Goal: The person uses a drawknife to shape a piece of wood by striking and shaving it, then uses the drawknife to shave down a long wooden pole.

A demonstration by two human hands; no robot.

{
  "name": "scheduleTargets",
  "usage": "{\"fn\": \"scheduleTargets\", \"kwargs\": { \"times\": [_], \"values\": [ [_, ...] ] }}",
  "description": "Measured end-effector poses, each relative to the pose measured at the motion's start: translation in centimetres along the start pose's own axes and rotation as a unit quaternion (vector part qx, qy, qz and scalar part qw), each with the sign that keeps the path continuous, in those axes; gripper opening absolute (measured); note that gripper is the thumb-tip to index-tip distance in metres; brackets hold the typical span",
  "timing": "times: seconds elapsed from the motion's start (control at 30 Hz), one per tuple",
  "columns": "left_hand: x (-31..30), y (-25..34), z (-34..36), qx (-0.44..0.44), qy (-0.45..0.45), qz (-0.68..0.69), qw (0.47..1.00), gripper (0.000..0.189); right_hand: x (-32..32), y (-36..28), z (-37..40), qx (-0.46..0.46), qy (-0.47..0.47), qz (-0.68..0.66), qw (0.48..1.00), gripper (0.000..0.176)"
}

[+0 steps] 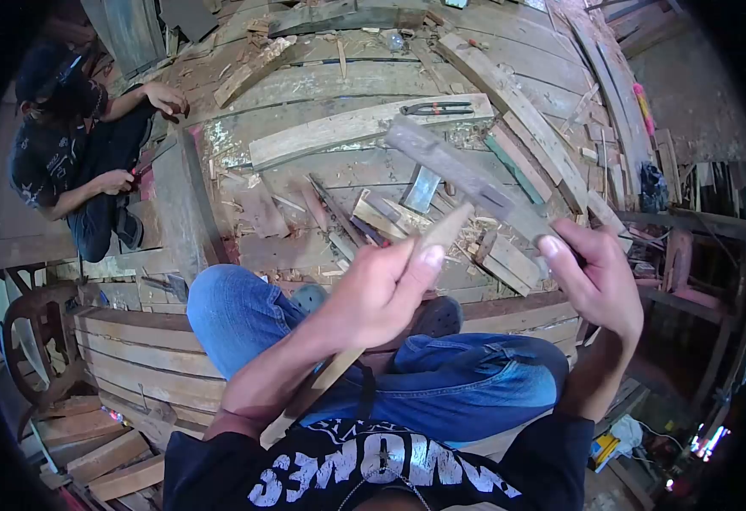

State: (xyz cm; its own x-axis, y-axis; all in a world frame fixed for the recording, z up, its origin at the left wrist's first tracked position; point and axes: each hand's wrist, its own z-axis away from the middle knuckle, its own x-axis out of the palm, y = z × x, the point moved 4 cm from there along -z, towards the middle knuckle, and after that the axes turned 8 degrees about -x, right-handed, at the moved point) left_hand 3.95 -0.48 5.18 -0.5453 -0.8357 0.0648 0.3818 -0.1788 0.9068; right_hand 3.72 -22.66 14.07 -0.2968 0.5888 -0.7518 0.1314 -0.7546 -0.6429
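Note:
My left hand (381, 285) is closed around a narrow pale wooden strip (448, 228), whose tapered end points up and right. The strip's lower part runs down past my forearm toward my lap. On the right, my right hand (590, 272) grips one end of a long flat grey-brown piece (454, 170), which slants up and left beyond the strip's tip. A dark slot shows in this piece; its material is hard to tell. Whether the strip touches it is unclear. Both are held above my crossed legs.
Pliers (437, 108) lie on a curved plank (330, 136) ahead. Wood offcuts and shavings litter the plank floor. Another person (75, 162) sits at the left beside a thick beam (181, 200). Chair frames (41, 341) stand at lower left, with stacked wood (105, 451) below.

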Motion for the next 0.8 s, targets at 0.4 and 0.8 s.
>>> {"fn": "scheduleTargets", "kwargs": {
  "times": [0.4,0.8],
  "values": [
    [-0.3,0.3,-0.1,-0.002,-0.019,0.008,1.0,0.037,-0.9,0.4,1.5,0.003,0.01,0.003,1.0,0.029],
    [-0.8,1.2,1.2,-0.022,-0.051,0.178,0.982,0.028,0.5,-1.4,2.7,-0.05,0.158,-0.021,0.986,0.023]
  ]
}}
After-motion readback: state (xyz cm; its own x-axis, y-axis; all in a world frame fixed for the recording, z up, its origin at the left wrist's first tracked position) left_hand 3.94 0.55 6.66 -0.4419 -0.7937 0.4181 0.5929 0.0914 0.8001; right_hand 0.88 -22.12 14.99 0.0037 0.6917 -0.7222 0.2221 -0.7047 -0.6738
